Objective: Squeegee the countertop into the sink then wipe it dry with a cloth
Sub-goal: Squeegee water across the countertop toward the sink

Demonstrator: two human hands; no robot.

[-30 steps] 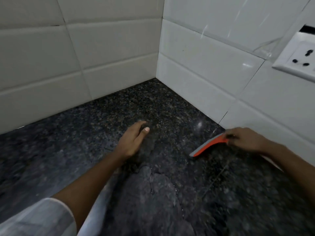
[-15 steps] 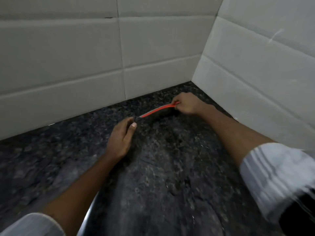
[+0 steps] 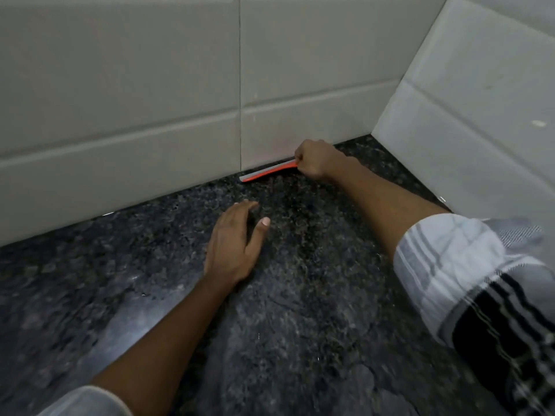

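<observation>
Dark granite countertop (image 3: 300,310) meets the tiled wall (image 3: 150,100), and the squeegee (image 3: 267,173) is jammed right along that seam, right hand (image 3: 315,159) fisted around its handle, arm stretched far out. Left hand (image 3: 234,244) lies flat, fingers loosely spread (bracing, I'd guess). Risk: blade tilts, skips water, leaves streaks. No sink visible.

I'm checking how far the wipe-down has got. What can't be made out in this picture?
- Sink and cloth: not in the head view at all.
- Squeegee handle: hidden inside the right hand.
- Blade edge: lies along the foot of the tiled wall; contact with the countertop is too small to tell.
- Water on the countertop: speckled stone and blur mask it.
- Under the left hand: hidden.
</observation>
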